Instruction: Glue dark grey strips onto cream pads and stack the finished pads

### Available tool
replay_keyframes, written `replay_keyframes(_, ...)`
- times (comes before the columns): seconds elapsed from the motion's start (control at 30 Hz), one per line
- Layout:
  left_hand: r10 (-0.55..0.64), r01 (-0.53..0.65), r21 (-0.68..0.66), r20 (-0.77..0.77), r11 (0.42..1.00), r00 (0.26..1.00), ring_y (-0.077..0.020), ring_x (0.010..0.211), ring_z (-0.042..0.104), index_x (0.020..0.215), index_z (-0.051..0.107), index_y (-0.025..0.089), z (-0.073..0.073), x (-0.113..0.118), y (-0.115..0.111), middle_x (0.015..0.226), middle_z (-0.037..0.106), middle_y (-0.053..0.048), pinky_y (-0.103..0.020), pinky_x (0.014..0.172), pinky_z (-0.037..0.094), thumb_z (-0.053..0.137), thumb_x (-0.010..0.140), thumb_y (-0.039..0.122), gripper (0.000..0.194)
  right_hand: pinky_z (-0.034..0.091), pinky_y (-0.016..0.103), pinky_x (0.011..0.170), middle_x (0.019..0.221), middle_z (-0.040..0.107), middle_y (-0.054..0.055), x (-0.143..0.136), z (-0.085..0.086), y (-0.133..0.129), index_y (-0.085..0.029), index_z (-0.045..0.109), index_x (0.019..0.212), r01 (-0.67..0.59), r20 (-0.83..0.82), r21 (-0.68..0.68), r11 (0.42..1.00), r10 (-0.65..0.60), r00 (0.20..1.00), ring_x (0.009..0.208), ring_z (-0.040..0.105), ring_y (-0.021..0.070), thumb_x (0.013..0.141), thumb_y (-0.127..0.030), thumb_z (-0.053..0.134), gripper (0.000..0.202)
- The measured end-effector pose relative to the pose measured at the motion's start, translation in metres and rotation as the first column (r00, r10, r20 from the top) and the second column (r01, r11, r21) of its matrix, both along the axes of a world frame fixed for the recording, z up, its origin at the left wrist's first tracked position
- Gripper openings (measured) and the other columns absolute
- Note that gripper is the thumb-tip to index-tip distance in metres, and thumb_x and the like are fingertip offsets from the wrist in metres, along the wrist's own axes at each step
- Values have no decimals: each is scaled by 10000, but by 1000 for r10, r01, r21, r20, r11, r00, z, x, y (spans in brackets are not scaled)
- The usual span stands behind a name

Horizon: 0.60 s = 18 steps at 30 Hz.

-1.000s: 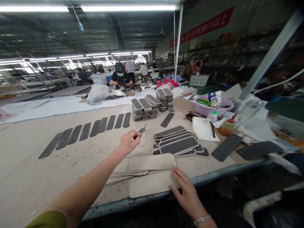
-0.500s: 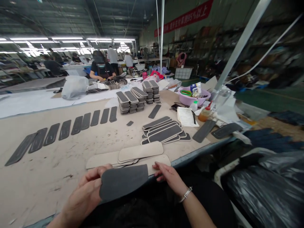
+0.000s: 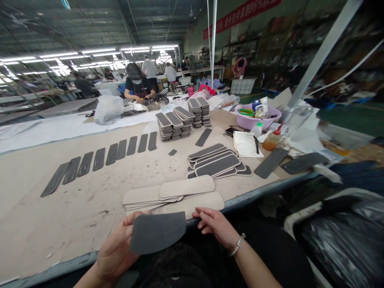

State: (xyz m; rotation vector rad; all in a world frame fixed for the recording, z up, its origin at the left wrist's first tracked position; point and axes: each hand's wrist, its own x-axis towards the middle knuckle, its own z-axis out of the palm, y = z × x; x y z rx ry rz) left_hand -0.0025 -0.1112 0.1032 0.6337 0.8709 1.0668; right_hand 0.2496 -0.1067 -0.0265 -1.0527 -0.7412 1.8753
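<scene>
My left hand (image 3: 115, 246) grips the left end of a dark grey flat panel (image 3: 160, 233), which is held up at the table's front edge. Loosely bent and apart, the fingers of my right hand (image 3: 216, 227) have nothing in them, just right of the panel and by the end of a beige strip (image 3: 207, 201). More beige rounded strips (image 3: 187, 187) lie overlapped behind the panel. Beyond them is a loose pile of grey panels with pale borders (image 3: 217, 165).
A slanting row of dark panels (image 3: 99, 159) lies on the left. Neat stacks (image 3: 174, 124) stand farther back. To the right are a notepad (image 3: 246, 144), an amber bottle (image 3: 271, 141) and a purple basin (image 3: 244, 122). A co-worker (image 3: 138, 86) works across the table.
The view has swung left, so the table's things appear farther right. My left hand still holds the grey panel, now tilted slightly differently. The right hand's pose is nearly the same.
</scene>
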Motion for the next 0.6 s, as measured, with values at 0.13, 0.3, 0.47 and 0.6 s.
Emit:
replay_keyframes(0.13, -16, 15, 39, 27, 999, 999, -150, 624, 556, 614, 576, 165, 9, 5, -2, 688, 559, -13, -254, 576, 505, 745, 570, 339, 247, 455, 168, 497, 1036, 645, 100, -12, 3, -3, -178, 642, 1045, -129, -8, 21, 991, 129, 992, 595, 546, 59, 719, -509, 659, 465)
replay_keyframes(0.3, -16, 16, 29, 3, 999, 1000, -176, 669, 579, 682, 622, 167, 2, 1, 0, 755, 601, -36, -273, 597, 519, 730, 570, 354, 243, 365, 147, 435, 670, 582, 9, -13, 6, -4, -133, 665, 771, -119, 35, 44, 992, 117, 993, 493, 451, 38, 672, -535, 682, 415)
replay_keyframes(0.47, 99, -99, -37, -10, 994, 995, -215, 763, 613, 759, 650, 181, -18, -13, 2, 829, 657, -42, -307, 677, 534, 728, 564, 365, 279, 342, 160, 450, 589, 508, -26, 7, 8, -1, -139, 612, 706, 40, 152, 62, 997, -50, 987, 484, 400, 40, 734, -533, 614, 395)
replay_keyframes(0.6, 69, -81, -62, -178, 995, 982, -163, 644, 595, 759, 626, 184, -37, -16, 4, 753, 648, -22, -260, 603, 498, 731, 615, 345, 239, 402, 201, 503, 562, 495, -36, 29, 7, 3, -155, 621, 721, 146, 324, 115, 983, -176, 929, 511, 452, 76, 733, -526, 602, 372)
